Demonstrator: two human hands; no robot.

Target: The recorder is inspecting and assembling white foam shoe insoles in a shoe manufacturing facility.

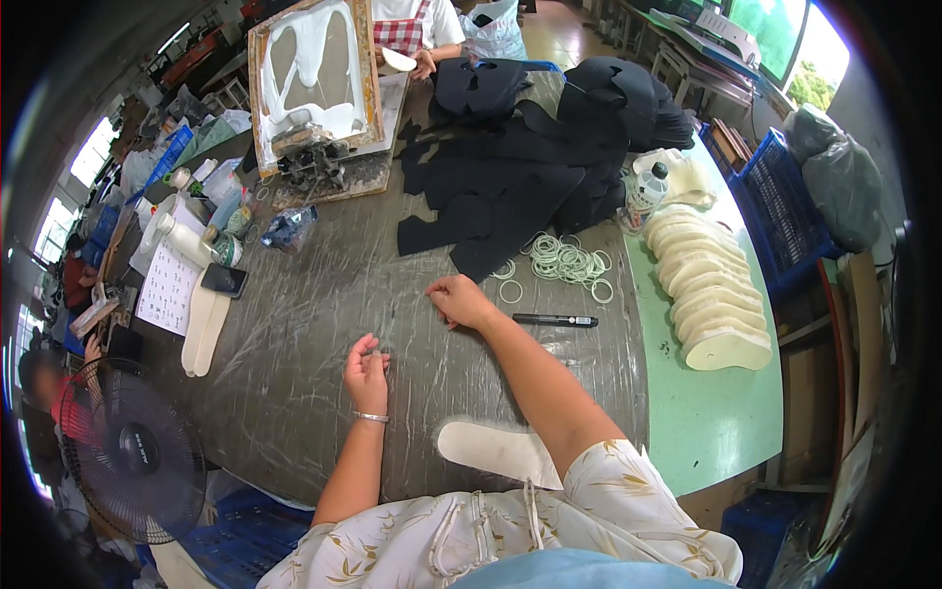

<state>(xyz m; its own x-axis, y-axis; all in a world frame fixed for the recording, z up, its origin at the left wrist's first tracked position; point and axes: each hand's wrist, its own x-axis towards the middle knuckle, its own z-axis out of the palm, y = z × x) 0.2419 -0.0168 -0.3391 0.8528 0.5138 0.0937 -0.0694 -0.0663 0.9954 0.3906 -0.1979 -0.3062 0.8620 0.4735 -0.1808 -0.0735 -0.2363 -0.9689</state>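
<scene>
My left hand [367, 377] is raised just over the dark worktable [294, 393], its fingers loosely bent and holding nothing that I can see. Farther forward, my right hand [459, 301] hovers at or rests on the table, fingers curved with a gap at the thumb and no object visible in them. It is nearest to the lower edge of the black cut fabric pieces [491, 196] and some pale green rubber bands [569, 260]. A black marker pen [555, 320] lies right of that hand. Partly under my right forearm lies a cream insole [491, 448].
Cream insoles [711, 285] stand in a long row on the green board [706, 422] at right, near a clear bottle [650, 185]. At left lie a phone [225, 280], a paper sheet [175, 285] and a fan [132, 452]. Across the table, a co-worker's hand [424, 65] is beside a framed screen [314, 74].
</scene>
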